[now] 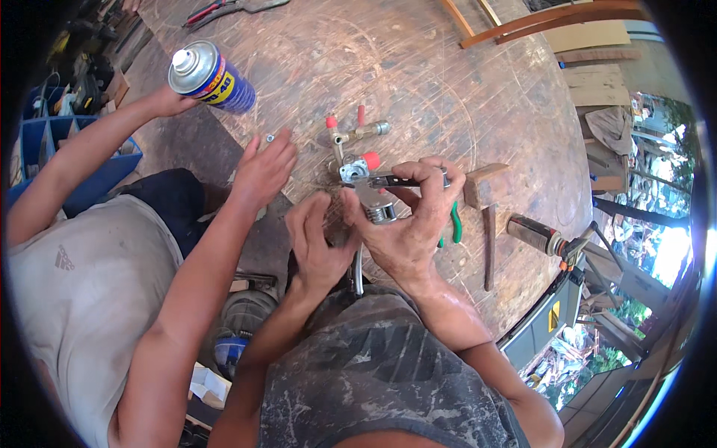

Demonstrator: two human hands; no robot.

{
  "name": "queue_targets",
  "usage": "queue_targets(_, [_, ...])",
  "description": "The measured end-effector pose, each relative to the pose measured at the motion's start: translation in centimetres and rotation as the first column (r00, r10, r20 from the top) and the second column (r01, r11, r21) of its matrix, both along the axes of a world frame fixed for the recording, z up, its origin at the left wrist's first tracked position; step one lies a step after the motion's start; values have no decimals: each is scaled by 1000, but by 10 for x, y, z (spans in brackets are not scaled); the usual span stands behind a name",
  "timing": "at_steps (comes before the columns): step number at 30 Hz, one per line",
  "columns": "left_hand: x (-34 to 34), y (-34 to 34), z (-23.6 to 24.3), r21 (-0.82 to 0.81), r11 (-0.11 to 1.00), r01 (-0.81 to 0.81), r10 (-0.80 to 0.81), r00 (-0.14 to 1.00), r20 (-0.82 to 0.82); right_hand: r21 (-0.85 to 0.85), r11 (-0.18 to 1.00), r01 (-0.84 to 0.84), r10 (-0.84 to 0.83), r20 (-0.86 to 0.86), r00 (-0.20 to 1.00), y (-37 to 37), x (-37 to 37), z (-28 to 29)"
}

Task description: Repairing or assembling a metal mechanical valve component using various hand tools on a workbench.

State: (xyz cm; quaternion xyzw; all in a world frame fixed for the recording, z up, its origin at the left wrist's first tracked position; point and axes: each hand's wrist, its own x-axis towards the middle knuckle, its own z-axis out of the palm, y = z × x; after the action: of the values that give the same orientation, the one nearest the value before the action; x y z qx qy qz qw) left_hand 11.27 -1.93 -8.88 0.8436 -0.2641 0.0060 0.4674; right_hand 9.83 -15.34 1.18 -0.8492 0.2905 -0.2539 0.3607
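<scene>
Between the fingers and thumb of my right hand [411, 220] is a black-handled metal tool [388, 181], its tip reaching toward a valve fitting [353, 172]. Close by the same hand is a silver metal part with a coiled spring [379, 207]; a curved metal handle [358, 272] shows below it. The exact kind of these tools is partly hidden by my fingers. My left hand [317, 243] is beside them, fingers loosely curved and apart from the thumb, with nothing visible in it. The fitting has brass branches [362, 133] and a red cap [370, 160].
At left, a co-worker's hand [265, 168] is over the wooden table [418, 82] near a small metal nut [270, 138]; their other hand is by a blue spray can [216, 78]. A wooden mallet [487, 190], green-handled tool [455, 222] and gas torch [538, 235] lie at right.
</scene>
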Motion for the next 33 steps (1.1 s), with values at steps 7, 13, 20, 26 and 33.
queue_targets(7, [44, -26, -10, -117, 989, 96, -61, 961, 271, -64, 998, -10, 10, -1, 1000, 1, 1, -2])
queue_targets(13, [50, -38, 2, -221, 950, 219, -135, 930, 342, 0, 997, 82, -82, 89, 993, 7, 1, -3])
queue_targets(20, [38, -62, 5, -191, 971, 144, -105, 974, 203, -209, 965, 160, -137, 119, 983, 7, 5, -9])
queue_targets(26, [40, -62, 3, -229, 958, 172, -93, 943, 319, -169, 971, 166, -150, 101, 983, 5, 0, -10])
queue_targets(33, [48, -63, 0, -222, 960, 170, -122, 969, 213, -133, 976, -172, 164, -68, 984, -39, -20, 18])
